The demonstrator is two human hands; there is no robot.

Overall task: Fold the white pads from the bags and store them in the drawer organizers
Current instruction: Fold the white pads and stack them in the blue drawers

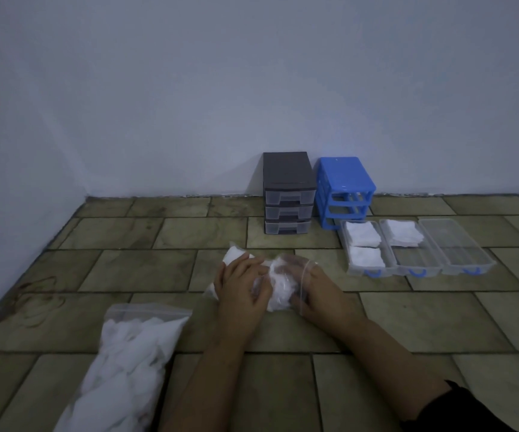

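While folded pads (363, 233) fill two drawers (third empty), my left hand (242, 286) and right hand (315, 291) grip a zip bag (278, 283); another bag (127, 363) waits.

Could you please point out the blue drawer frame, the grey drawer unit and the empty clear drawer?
Blue plastic drawer frame (343, 173), head view: top panel.
Grey three-drawer unit (286, 165), head view: top.
Empty clear plastic drawer (456, 244), head view: floor.

Floor (407, 319): rectangular tiles, olive-brown, laid in offset rows with dark grout lines. Dark ring-shaped stains (41, 302) mark the tiles at the left side. Wall (189, 88): plain, pale, unmarked, meeting the floor along a dark, uneven joint. A second wall face runs down the left edge, forming a corner.
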